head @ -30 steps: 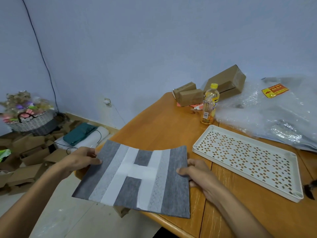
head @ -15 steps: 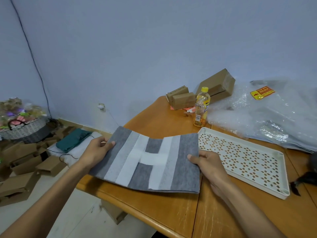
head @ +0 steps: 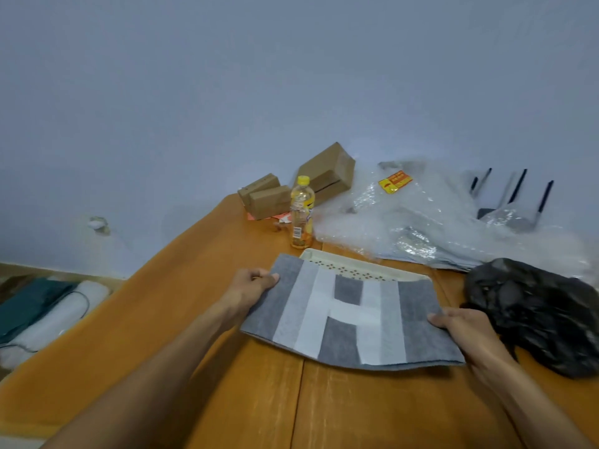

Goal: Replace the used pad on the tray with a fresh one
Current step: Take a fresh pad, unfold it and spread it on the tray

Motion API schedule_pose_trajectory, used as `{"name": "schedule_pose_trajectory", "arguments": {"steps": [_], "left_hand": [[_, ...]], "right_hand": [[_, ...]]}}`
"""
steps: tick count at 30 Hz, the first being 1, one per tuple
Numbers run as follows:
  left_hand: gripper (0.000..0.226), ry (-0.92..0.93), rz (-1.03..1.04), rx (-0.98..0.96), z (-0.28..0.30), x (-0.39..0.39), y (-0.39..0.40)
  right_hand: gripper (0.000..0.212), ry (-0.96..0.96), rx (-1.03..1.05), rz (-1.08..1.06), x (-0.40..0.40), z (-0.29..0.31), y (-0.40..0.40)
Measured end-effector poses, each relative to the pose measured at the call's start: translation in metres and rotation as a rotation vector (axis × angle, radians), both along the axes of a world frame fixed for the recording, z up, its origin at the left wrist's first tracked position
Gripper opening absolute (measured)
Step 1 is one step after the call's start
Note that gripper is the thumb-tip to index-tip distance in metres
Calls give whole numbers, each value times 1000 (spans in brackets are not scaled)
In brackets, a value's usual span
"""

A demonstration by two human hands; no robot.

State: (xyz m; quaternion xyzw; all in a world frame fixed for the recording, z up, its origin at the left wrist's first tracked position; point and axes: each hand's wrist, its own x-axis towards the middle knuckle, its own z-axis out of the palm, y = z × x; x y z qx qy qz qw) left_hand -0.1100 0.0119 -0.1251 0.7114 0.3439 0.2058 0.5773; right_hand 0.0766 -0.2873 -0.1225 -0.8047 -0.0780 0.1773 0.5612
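Since the earlier frames we have carried the pad rightward — it now hangs over the white tray, covering all but the far rim and a strip of the perforated floor. Whether the pad touches the tray we cannot tell. Our left hand pinches the pad's left edge, thumb on top; our right hand grips the right edge likewise. The pad is grey felt with lighter stripes and a white H-shaped panel, held roughly flat above the wooden table. Just beside the right hand lies a crumpled black bag — newly in view. Beyond the tray stand a yellow-capped bottle, cardboard boxes and a heap of bubble wrap.
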Motion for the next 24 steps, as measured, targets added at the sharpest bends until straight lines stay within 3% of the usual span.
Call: {"name": "schedule_pose_trajectory", "arguments": {"steps": [4,12,19,24], "left_hand": [[20,30,-26,75,-14,27,-13],[25,102,-120,420,-23,24,-18],[28,92,-188,313,-24,-15,-31],[30,93,-183,250,-24,-51,-48]], "right_hand": [[15,-5,-39,-30,10,-10,-20],[23,-136,-45,-15,10,-20,-25],[30,-203,-34,2,-6,-28,-36],[39,-148,-29,49,-18,-36,-47]]}}
